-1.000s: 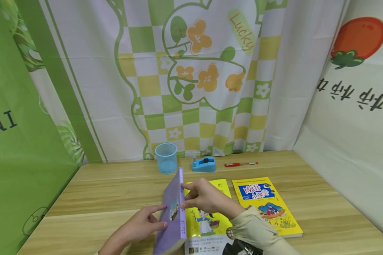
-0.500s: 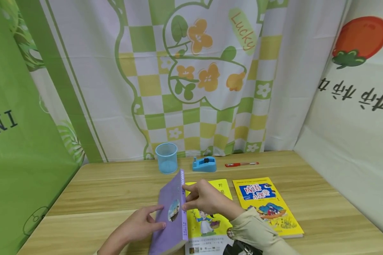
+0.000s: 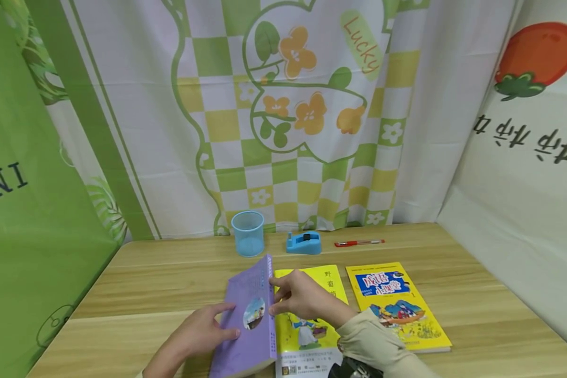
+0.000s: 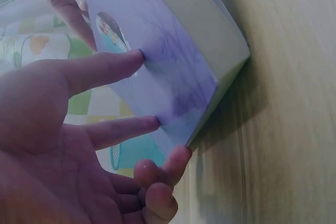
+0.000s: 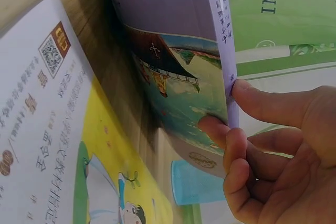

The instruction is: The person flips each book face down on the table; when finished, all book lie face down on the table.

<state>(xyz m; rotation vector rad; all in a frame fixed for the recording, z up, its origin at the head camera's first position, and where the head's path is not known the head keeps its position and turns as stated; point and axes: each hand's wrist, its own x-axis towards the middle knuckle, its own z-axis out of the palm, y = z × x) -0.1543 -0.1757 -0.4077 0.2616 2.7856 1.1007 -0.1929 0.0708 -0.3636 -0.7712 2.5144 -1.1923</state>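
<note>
A purple book [image 3: 245,315] leans to the left over the table, its spine edge raised. My right hand [image 3: 300,296] pinches that spine, with the thumb on the spine side and a finger on the illustrated cover in the right wrist view. The thumb and index finger of my left hand [image 4: 68,129] touch the book's other cover, which bears an oval picture. In the left wrist view its remaining fingers curl by the book's edge. Beneath my right hand lies a yellow book [image 3: 307,336] with a drawn girl, partly covered by the hand.
Another yellow book [image 3: 401,310] lies to the right, under the right sleeve at its lower left. Along the back of the table [image 3: 160,278] stand a blue mesh cup [image 3: 249,233], a blue tape dispenser [image 3: 304,243] and a red pen [image 3: 359,243]. A patterned curtain [image 3: 302,131] hangs behind.
The purple book has tilted further to the left and lower, showing more of its oval-picture cover. My left hand has shifted slightly left with it; my right hand keeps its pinch on the spine.
</note>
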